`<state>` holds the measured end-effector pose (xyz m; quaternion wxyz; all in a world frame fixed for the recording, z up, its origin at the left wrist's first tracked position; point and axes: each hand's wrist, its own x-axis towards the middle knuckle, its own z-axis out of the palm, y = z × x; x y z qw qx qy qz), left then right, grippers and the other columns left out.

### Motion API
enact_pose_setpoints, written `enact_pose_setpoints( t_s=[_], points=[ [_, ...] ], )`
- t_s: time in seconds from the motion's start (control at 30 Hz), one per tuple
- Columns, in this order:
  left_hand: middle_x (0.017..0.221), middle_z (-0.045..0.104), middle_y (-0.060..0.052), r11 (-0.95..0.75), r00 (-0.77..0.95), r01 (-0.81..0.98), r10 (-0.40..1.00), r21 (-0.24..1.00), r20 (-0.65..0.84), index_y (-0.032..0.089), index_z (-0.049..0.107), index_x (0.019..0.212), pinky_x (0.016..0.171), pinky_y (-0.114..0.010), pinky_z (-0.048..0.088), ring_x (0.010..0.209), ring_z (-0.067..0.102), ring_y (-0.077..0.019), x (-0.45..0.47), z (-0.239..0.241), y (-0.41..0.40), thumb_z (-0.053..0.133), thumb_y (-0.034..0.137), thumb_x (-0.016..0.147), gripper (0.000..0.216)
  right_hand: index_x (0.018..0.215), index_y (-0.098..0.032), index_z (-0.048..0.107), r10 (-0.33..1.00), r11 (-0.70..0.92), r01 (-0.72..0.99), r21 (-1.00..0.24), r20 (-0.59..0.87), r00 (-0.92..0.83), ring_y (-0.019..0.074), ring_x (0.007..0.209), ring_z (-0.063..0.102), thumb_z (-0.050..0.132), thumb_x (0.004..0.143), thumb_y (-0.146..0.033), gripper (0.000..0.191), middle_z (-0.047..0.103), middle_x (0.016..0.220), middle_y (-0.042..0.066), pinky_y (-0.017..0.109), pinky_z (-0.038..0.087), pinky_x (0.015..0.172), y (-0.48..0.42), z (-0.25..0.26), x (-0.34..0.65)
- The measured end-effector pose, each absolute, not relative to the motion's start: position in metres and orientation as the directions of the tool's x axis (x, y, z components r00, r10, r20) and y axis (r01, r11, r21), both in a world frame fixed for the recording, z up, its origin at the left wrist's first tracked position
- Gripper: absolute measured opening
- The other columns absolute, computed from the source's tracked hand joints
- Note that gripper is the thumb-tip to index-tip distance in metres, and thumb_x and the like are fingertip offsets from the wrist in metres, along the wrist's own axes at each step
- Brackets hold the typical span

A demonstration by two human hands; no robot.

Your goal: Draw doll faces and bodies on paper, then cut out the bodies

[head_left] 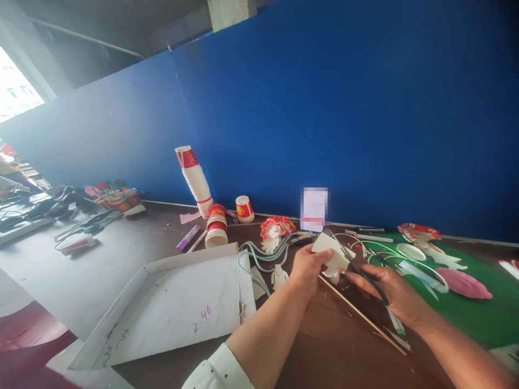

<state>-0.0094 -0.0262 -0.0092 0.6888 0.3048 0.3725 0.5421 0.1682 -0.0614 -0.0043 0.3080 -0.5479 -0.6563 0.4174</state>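
My left hand [307,266] pinches a cream-white piece of paper [328,249] and holds it up above the brown table. My right hand [387,292] is closed around black-handled scissors [357,267], whose blades reach up to the paper's right edge. A thin wooden stick [360,315] lies on the table under both hands. White paper scraps lie just beneath the paper.
A flat white cardboard tray [170,308] lies at left. Behind stand a leaning stack of red-and-white paper cups [195,181], a shorter stack [216,225], a single cup [244,209] and a purple glue stick [187,237]. A green mat [478,310] with paper crafts is at right.
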Motion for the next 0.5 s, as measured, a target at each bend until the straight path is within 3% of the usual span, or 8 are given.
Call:
enact_pose_setpoints(
  t_s=[0.27, 0.5],
  points=[
    [0.072, 0.066, -0.005, 0.217, 0.138, -0.51, 0.976, 0.832, -0.17, 0.012, 0.069, 0.08, 0.062, -0.028, 0.044, 0.062, 0.057, -0.0138, -0.01, -0.007, -0.027, 0.09, 0.04, 0.045, 0.05, 0.076, -0.021, 0.069, 0.973, 0.058, 0.45, -0.891, -0.05, -0.225, 0.0149, 0.062, 0.049, 0.064, 0.079, -0.068, 0.047, 0.054, 0.062, -0.001, 0.025, 0.038, 0.056, -0.066, -0.001, 0.165],
    [0.069, 0.065, -0.004, 0.201, 0.145, -0.486, 0.978, 0.85, -0.149, 0.012, 0.068, 0.079, 0.062, -0.028, 0.043, 0.06, 0.056, -0.0133, -0.01, -0.007, -0.026, 0.09, 0.04, 0.046, 0.048, 0.064, -0.021, 0.058, 0.967, 0.082, 0.412, -0.907, -0.028, -0.255, 0.0146, 0.062, 0.048, 0.068, 0.077, -0.064, 0.045, 0.053, 0.062, -0.001, 0.024, 0.04, 0.056, -0.072, 0.014, 0.157]
  ],
)
